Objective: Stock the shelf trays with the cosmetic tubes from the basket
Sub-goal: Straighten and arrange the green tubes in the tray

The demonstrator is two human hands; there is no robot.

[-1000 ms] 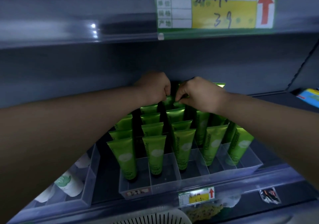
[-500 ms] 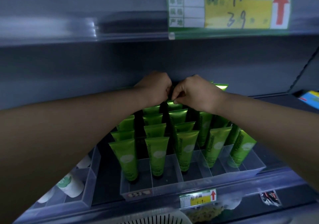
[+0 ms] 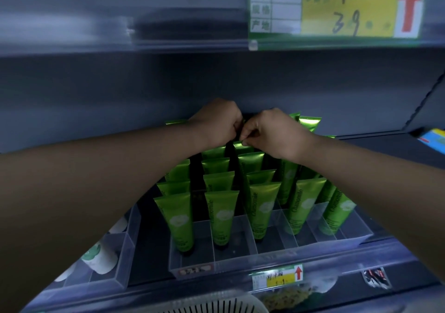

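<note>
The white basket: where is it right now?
In the head view, the white basket peeks in at the bottom edge, near centre, below the shelf's front rail and down-left of the small yellow price tag.

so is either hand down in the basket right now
No, the left hand and right hand are both up at the back row of green tubes, far from the basket at the bottom edge.

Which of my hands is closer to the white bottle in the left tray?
Left. The left hand is behind and to the right of the white bottle, over the back tubes; the right hand is beside it, farther right.
</note>
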